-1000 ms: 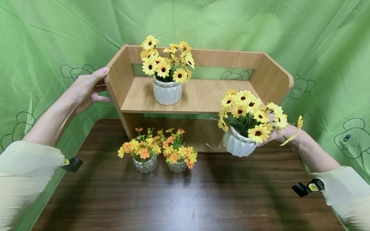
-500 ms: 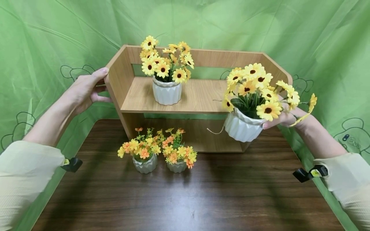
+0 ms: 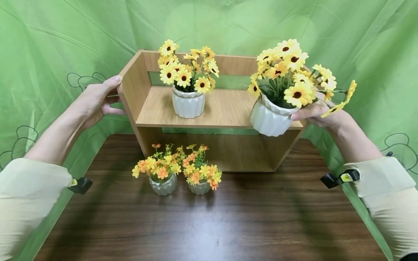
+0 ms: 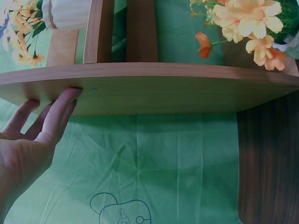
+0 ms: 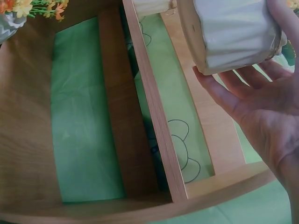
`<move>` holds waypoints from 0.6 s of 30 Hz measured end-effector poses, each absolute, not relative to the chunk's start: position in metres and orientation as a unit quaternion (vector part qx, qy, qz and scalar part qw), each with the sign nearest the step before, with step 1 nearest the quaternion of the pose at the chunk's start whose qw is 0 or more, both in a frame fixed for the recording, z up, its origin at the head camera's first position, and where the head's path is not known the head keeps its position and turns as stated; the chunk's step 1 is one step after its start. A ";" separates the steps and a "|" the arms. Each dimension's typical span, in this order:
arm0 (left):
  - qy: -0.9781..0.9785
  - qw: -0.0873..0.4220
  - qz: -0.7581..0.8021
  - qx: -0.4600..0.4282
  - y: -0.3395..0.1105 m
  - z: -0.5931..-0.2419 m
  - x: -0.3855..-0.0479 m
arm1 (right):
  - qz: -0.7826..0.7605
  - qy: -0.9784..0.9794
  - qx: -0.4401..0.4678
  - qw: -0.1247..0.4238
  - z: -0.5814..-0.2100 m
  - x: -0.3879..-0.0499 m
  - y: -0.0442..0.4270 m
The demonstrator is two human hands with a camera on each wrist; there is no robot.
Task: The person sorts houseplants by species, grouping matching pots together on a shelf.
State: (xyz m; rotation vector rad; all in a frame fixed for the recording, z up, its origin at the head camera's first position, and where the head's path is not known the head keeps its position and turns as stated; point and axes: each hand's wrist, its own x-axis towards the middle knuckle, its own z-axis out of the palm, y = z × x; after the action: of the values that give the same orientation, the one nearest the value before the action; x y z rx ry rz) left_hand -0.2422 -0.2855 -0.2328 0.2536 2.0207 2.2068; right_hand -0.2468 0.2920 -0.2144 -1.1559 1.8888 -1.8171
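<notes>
My right hand [image 3: 321, 112] holds a white fluted flower pot [image 3: 272, 117] of yellow daisy-like artificial flowers, tilted, at the front right of the upper shelf. In the right wrist view the fingers curl round the pot [image 5: 233, 35]; whether its base touches the shelf I cannot tell. My left hand [image 3: 98, 101] touches the outer side of the wooden shelf unit's left panel [image 3: 132, 87]. The left wrist view shows those fingers [image 4: 58, 109] fairly straight against the panel [image 4: 163, 93]. Another white pot of yellow flowers [image 3: 188, 103] stands upright on the upper shelf, left of centre.
Two smaller pots of orange and yellow flowers, a left one [image 3: 163, 185] and a right one [image 3: 199, 187], stand on the dark wooden table [image 3: 209, 224] before the lower shelf [image 3: 241, 152]. A green curtain [image 3: 235, 25] hangs behind and at both sides.
My right hand has raised the yellow flower pot from in front of the lower compartment to the upper shelf's height. My left hand and the other pots stay in place.
</notes>
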 end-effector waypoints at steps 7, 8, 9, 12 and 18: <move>0.679 0.067 0.727 0.075 -0.286 -0.233 -0.243 | -0.635 0.657 -0.382 0.139 -0.215 -0.263 0.284; 0.682 0.067 0.724 0.076 -0.285 -0.232 -0.244 | -0.634 0.660 -0.379 0.140 -0.215 -0.266 0.283; 0.683 0.068 0.724 0.075 -0.285 -0.232 -0.244 | -0.633 0.662 -0.376 0.140 -0.216 -0.268 0.282; 0.682 0.070 0.724 0.076 -0.285 -0.232 -0.243 | -0.625 0.680 -0.358 0.135 -0.217 -0.272 0.279; 0.678 0.070 0.727 0.080 -0.284 -0.232 -0.242 | -0.622 0.702 -0.327 0.116 -0.217 -0.282 0.272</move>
State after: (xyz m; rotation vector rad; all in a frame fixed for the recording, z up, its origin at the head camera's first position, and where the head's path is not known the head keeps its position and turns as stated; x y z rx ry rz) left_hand -0.2423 -0.2839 -0.2320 0.2394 2.0405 2.1882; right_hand -0.2817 0.2725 -0.2171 -0.9576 2.0543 -1.8223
